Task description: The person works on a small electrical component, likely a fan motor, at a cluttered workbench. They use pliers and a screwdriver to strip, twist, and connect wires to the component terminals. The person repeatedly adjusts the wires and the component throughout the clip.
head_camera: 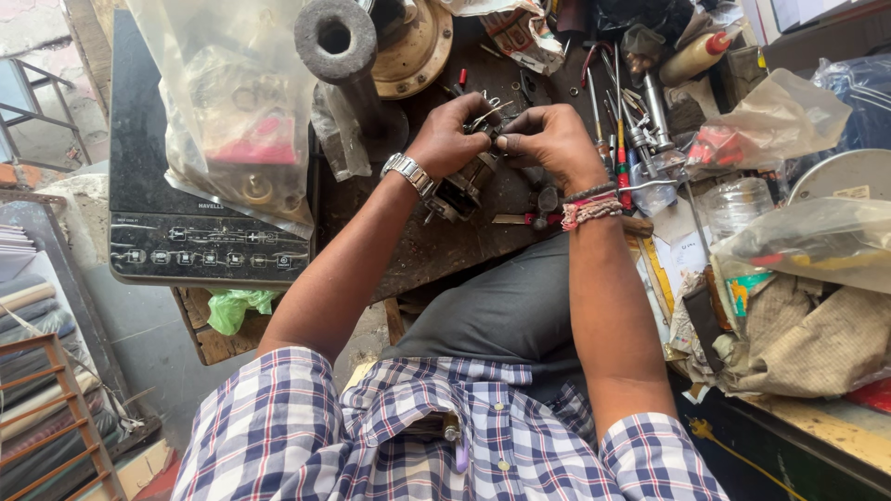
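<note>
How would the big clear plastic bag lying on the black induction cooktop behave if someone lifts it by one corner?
The clear plastic bag would probably sag and fold, since its film is thin and wrinkled. It may feel heavy for a bag: small metal-looking parts show through it. Those parts would likely slide to the lowest corner. On the glossy cooktop, it might slip easily.

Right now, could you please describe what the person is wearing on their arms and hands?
Both hands are bare, without gloves. The left hand has a silver metal-link wristwatch at the wrist. The right hand has a dark beaded bracelet and red-and-white threads at its wrist. Short plaid sleeves in blue, white and dark checks end above the elbows.
</note>
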